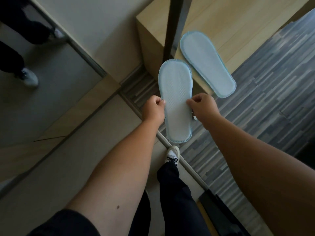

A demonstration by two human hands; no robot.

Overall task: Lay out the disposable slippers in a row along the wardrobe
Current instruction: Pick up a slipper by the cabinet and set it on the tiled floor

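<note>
- Both hands are up in front, sharing 1 pale blue disposable slipper [175, 99], sole side to the camera.
- Left hand [153, 109] pinches the slipper's left edge at mid-length, fingers curled in tight on the stitched rim.
- Right hand [203, 106] pinches the opposite edge at the same height, fingers clenched on the rim; a small white scrap shows under this hand, too small to identify.
- The held slipper hangs in the air above the metal floor strip [187, 166], toe end toward the wooden wardrobe base [238, 23].
- A second slipper [207, 63] lies flat, sole up, on the front edge of that wooden base, its heel overhanging toward the grey striped floor [272, 82]; it sits just beside the held one, not touching.
- Below, 1 white sneaker [173, 155] and a dark trouser leg stand at the strip.
- No containers in sight.
</note>
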